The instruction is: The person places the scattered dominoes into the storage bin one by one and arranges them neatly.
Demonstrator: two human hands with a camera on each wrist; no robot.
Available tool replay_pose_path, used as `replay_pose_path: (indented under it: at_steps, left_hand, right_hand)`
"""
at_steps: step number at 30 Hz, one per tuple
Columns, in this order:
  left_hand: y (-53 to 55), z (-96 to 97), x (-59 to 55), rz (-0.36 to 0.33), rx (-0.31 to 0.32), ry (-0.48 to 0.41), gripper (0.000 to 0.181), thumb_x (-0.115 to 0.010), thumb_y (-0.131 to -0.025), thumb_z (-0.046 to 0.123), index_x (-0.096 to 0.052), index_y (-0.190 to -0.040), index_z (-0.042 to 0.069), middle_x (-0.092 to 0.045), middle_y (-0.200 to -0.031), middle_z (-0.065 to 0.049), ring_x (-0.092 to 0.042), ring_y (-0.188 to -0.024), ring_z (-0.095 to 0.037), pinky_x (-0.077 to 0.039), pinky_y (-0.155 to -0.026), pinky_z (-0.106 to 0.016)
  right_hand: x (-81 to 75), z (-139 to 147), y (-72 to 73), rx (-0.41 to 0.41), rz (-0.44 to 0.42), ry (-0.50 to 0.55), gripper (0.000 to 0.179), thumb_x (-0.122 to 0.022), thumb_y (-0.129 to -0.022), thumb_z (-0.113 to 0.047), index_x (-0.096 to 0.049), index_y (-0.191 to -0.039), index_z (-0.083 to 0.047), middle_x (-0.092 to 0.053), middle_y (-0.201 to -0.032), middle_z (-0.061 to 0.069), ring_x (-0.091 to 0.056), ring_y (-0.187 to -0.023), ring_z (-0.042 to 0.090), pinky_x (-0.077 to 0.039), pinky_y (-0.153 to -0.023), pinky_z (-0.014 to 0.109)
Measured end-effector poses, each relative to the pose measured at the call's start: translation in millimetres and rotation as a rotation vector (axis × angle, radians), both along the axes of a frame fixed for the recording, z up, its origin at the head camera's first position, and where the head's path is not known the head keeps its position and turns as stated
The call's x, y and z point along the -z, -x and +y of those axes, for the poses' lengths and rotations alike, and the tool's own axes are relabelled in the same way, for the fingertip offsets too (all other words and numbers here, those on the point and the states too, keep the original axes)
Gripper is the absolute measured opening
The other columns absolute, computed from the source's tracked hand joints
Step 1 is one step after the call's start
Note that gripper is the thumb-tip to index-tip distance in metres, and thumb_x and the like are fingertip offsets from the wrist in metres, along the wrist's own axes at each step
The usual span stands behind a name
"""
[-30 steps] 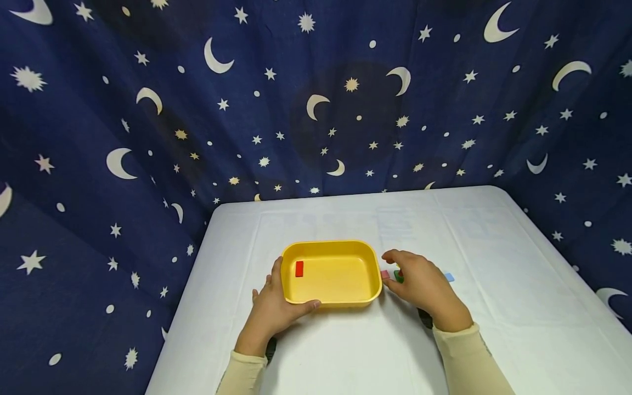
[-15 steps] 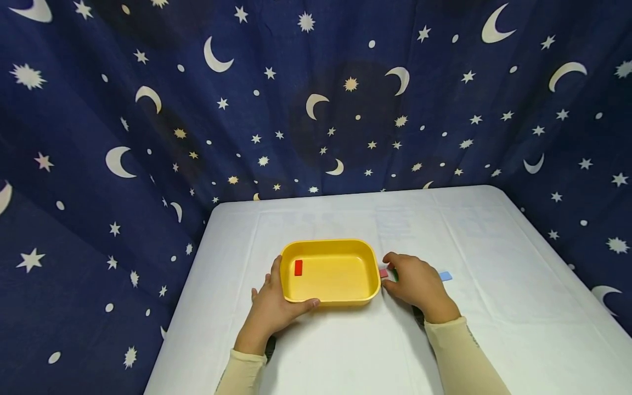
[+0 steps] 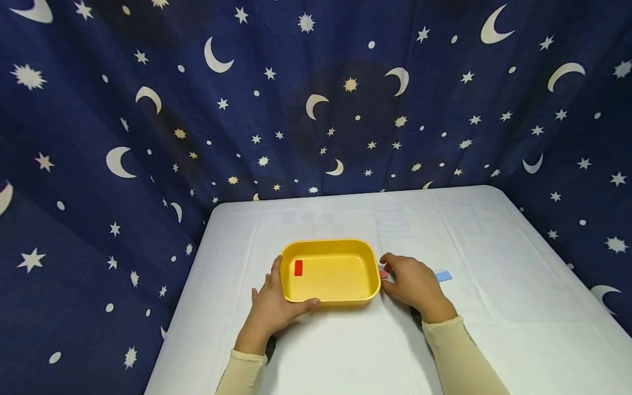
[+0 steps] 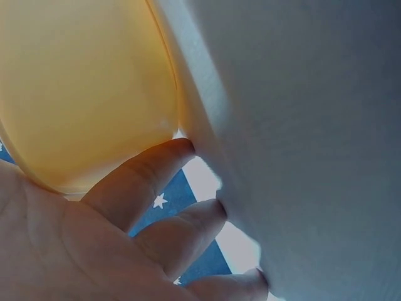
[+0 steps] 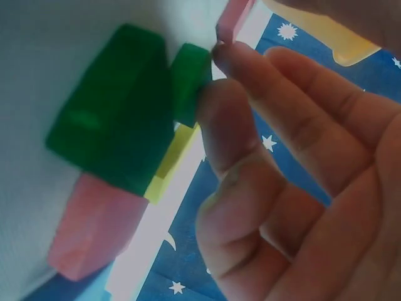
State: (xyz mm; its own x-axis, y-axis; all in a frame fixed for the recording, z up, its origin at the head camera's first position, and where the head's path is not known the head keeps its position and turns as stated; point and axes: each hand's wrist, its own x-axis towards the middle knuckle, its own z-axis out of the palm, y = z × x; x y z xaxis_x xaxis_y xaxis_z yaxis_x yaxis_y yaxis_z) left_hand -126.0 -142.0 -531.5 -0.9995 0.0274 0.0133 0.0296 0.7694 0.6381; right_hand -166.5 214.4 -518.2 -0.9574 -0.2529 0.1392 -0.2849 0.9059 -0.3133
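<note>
My left hand (image 3: pixel 274 307) holds the near left corner of a yellow tray (image 3: pixel 332 302), its thumb along the front rim and its fingers down the left side. A small red block (image 3: pixel 298 267) lies inside the tray. To the right of the tray, my right hand (image 3: pixel 417 285) pinches a small pink block (image 3: pixel 383 273) with thumb and fingertip. One fingertip touches this pink block (image 5: pixel 235 19) in the right wrist view; the thumb's contact is partly out of frame. The left wrist view shows fingers (image 4: pixel 150 172) against the tray's wall (image 4: pixel 177 94).
Beneath the right hand lie a large green block (image 5: pixel 113 106), a smaller green block (image 5: pixel 191 81), a yellow block (image 5: pixel 170 160) and another pink block (image 5: pixel 94 229). A light blue block (image 3: pixel 444 276) shows beyond the wrist. A star-patterned curtain (image 3: pixel 276 109) surrounds the white table (image 3: pixel 494 307).
My right hand has moved left, closer to the tray, and its fingers have drawn in around the pink block. The green block is now covered by the hand. The left hand stays on the tray.
</note>
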Motion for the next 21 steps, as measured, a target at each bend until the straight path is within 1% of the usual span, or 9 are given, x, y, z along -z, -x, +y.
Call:
replay_pose_path:
  at_steps: [5,9,12,14,17,21]
  left_hand:
    - [-0.8,-0.8,0.5,-0.001,-0.001,0.003,0.152,-0.075,-0.054,0.096,-0.003,-0.17,0.03,-0.061,-0.146,-0.012,-0.045,-0.146,-0.036,-0.013,-0.114,-0.082]
    - [-0.8,-0.8,0.2,0.002,-0.001,0.0,0.152,-0.076,-0.055,0.096,-0.005,-0.17,0.028,-0.061,-0.146,-0.012,-0.045,-0.146,-0.036,-0.013,-0.114,-0.082]
    - [-0.8,-0.6,0.1,0.001,-0.001,0.003,0.152,-0.076,-0.055,0.095,-0.005,-0.17,0.027,-0.06,-0.146,-0.013,-0.043,-0.148,-0.037,-0.013,-0.114,-0.082]
    - [-1.2,-0.3,-0.2,-0.004,-0.002,0.006,0.152,-0.076,-0.055,0.095,-0.003,-0.17,0.029,-0.06,-0.146,-0.013,-0.042,-0.149,-0.037,-0.013,-0.115,-0.081]
    - [-0.9,0.1,0.2,-0.006,-0.004,0.007,0.152,-0.077,-0.055,0.095,-0.004,-0.17,0.029,-0.06,-0.146,-0.013,-0.042,-0.149,-0.037,-0.012,-0.115,-0.081]
    - [-0.4,0.2,0.8,-0.002,-0.006,0.003,0.152,-0.078,-0.055,0.094,-0.006,-0.17,0.026,-0.06,-0.146,-0.013,-0.044,-0.147,-0.036,-0.012,-0.115,-0.081]
  right_hand:
    - [-3.2,1.4,-2.1,0.007,-0.031,0.002,0.046,-0.086,-0.082,-0.032,-0.071,-0.122,-0.014,-0.071,-0.093,-0.008,-0.061,-0.073,0.016,-0.054,-0.065,0.041]
    - [-4.1,2.3,-3.3,0.015,-0.07,0.018,0.045,-0.084,-0.081,-0.032,-0.071,-0.12,-0.016,-0.066,-0.084,-0.013,-0.054,-0.065,0.012,-0.047,-0.058,0.034]
    - [-3.5,2.6,-4.0,0.011,-0.078,0.033,0.044,-0.084,-0.078,-0.033,-0.072,-0.118,-0.018,-0.063,-0.079,-0.015,-0.052,-0.061,0.01,-0.044,-0.055,0.032]
    - [-2.8,2.6,-4.1,0.002,-0.082,0.04,0.045,-0.085,-0.076,-0.034,-0.072,-0.117,-0.019,-0.063,-0.077,-0.017,-0.052,-0.061,0.01,-0.044,-0.055,0.032]
    - [-2.8,2.0,-4.5,-0.01,-0.104,0.048,0.049,-0.087,-0.073,-0.038,-0.072,-0.116,-0.021,-0.064,-0.076,-0.019,-0.053,-0.062,0.009,-0.046,-0.057,0.032]
    - [-3.2,0.7,-4.9,-0.018,-0.132,0.06,0.064,-0.09,-0.068,-0.04,-0.067,-0.125,-0.022,-0.065,-0.078,-0.019,-0.054,-0.063,0.009,-0.047,-0.06,0.033]
